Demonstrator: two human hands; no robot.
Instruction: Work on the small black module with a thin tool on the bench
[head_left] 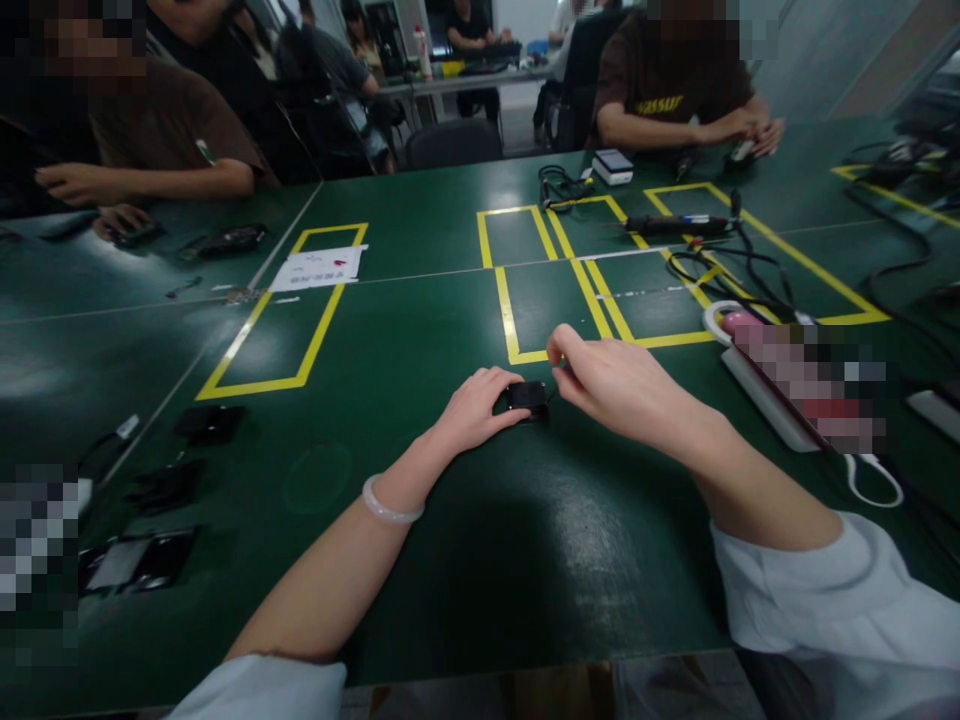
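Observation:
A small black box-shaped part (528, 396) rests on the green table (420, 600) in front of me. The thumb and fingers of my left hand (480, 408) grip it from its left side. Just right of the part, my right hand (611, 380) is closed in a pinch with its knuckles raised. A thin dark line shows between those fingers and the part, too small to name. What the right fingers hold, if anything, is hidden by the hand.
Black parts (165, 483) lie at the left, with a black pouch (139, 560). Yellow tape outlines (512, 330) mark the table. A pen-shaped electric screwdriver (679, 224), cables (757, 265) and a pink-cased phone (795, 365) lie right. A person (675, 80) works opposite; another (165, 120) sits left.

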